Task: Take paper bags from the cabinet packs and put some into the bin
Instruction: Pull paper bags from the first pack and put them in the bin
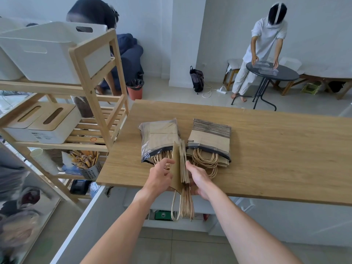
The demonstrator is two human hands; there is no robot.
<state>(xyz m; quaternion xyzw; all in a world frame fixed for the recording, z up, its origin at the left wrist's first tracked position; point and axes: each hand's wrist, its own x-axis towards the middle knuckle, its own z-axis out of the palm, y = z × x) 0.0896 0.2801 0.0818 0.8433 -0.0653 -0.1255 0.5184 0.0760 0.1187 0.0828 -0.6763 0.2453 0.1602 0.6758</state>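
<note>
Two plastic-wrapped packs of brown paper bags lie on the wooden counter (266, 149): the left pack (159, 138) and the right pack (210, 139), both with twine handles spilling out toward me. Between them I hold a bundle of loose paper bags (181, 166) upright on edge at the counter's front edge, its handles hanging below. My left hand (161, 175) grips the bundle's left side, with one bag peeled slightly away. My right hand (199, 179) grips the right side. A white bin (43, 54) sits on top of the wooden shelf at left.
The wooden shelf (95, 96) at left carries white boxes (47, 124), paper cups and a metal holder of sticks (89, 164). Beyond the counter a person in white works at a round black table (274, 73). Another person bends behind the shelf near an orange bucket (135, 88).
</note>
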